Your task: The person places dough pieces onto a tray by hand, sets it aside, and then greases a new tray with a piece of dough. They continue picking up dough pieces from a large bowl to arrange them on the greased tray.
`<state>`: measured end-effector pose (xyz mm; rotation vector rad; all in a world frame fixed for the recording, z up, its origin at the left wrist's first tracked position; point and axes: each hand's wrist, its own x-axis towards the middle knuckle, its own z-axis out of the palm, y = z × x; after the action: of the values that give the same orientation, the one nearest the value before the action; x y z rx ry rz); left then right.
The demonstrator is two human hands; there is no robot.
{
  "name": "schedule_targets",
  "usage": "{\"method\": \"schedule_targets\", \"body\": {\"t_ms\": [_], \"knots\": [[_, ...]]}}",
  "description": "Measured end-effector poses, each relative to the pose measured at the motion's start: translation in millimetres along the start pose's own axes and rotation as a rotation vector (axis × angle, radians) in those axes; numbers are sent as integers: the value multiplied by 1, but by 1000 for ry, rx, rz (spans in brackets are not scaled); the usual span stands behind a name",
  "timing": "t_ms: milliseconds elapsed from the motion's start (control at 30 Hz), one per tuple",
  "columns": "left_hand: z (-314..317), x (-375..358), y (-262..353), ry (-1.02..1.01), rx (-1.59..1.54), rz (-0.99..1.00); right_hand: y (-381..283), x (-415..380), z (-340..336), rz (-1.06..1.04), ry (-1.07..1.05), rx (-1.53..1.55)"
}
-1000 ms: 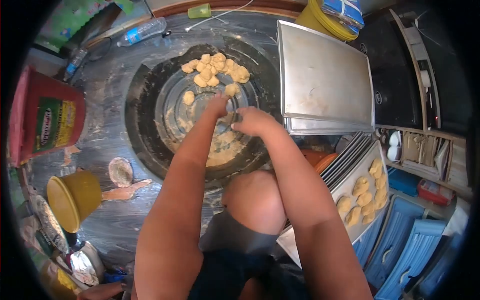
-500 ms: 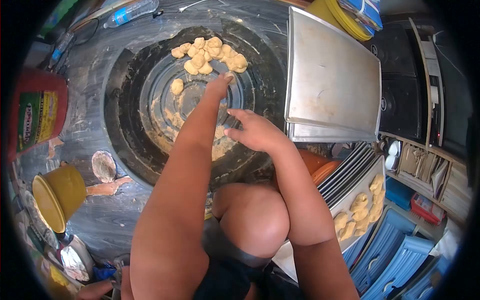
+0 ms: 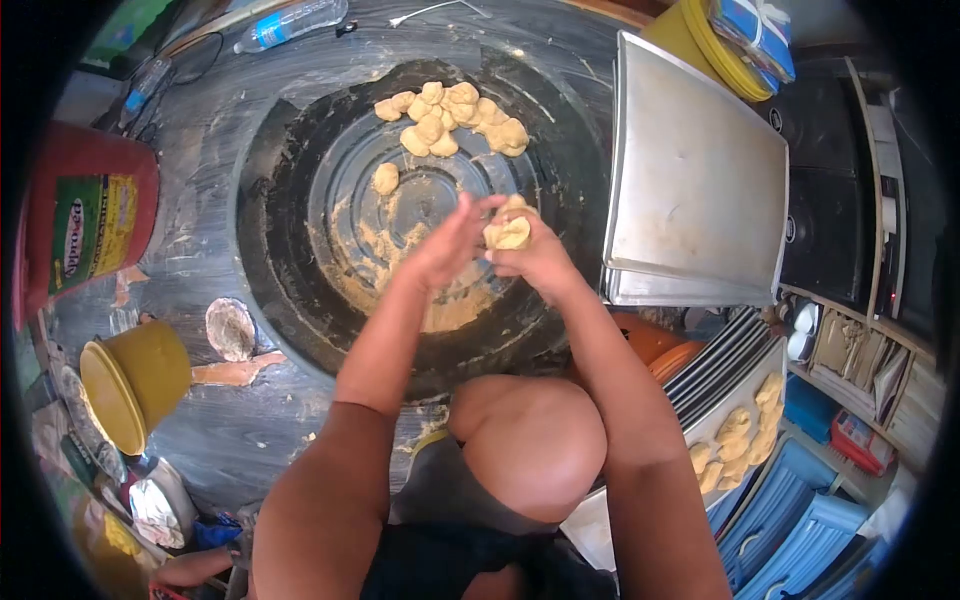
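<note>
My right hand is wrapped around a lump of yellowish dough, held over the right half of a wide dark round basin. My left hand is just left of it, fingers stretched out, their tips right at the dough's edge. A pile of dough pieces lies at the far side of the basin, and a single dough ball sits apart, left of centre. Loose tan flour or crumbs are scattered over the basin's ridged bottom.
Metal baking trays stand stacked right of the basin. Shaped dough lies on another tray at lower right, beside blue plastic furniture. Left are a yellow bucket, a red bucket and a scraper. Another person's arm shows at lower left.
My left hand has drawn back from the far side of the basin. A dough lump is now in my right hand, which was open before. The view has shifted slightly.
</note>
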<state>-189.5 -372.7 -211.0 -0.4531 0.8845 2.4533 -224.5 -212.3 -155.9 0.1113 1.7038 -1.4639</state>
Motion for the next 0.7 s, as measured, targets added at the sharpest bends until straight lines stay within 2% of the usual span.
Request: {"method": "schedule_targets", "body": {"t_ms": [33, 100, 167, 200, 267, 300, 367, 400, 467, 500, 600, 700], "knots": [[-27, 6, 9, -70, 266, -48, 2, 1, 1, 9, 19, 42], [-69, 29, 29, 366, 845, 98, 4, -2, 2, 28, 41, 89], [-129, 61, 23, 1165, 1249, 206, 0, -3, 5, 94, 53, 5], [-132, 69, 33, 1169, 1245, 208, 2, -1, 6, 93, 50, 1], [-130, 82, 41, 1109, 1188, -163, 14, -3, 6, 111, 43, -86], [-134, 96, 35, 1106, 1188, -181, 19, -8, 6, 127, 42, -81], [-137, 129, 27, 936, 1251, 181, 18, -10, 5, 129, 66, -79], [-135, 140, 28, 932, 1248, 185, 20, -9, 1, 128, 71, -83], [-112, 148, 34, 1047, 1289, 243, 31, -8, -6, 71, 66, -134], [-97, 148, 40, 985, 1388, 24, 39, -6, -9, 21, 117, -163], [-105, 156, 39, 979, 1440, 17, 40, -5, -17, 7, 138, -210], [-128, 151, 26, 918, 1598, 106, 44, -1, -23, -4, 151, -169]]}}
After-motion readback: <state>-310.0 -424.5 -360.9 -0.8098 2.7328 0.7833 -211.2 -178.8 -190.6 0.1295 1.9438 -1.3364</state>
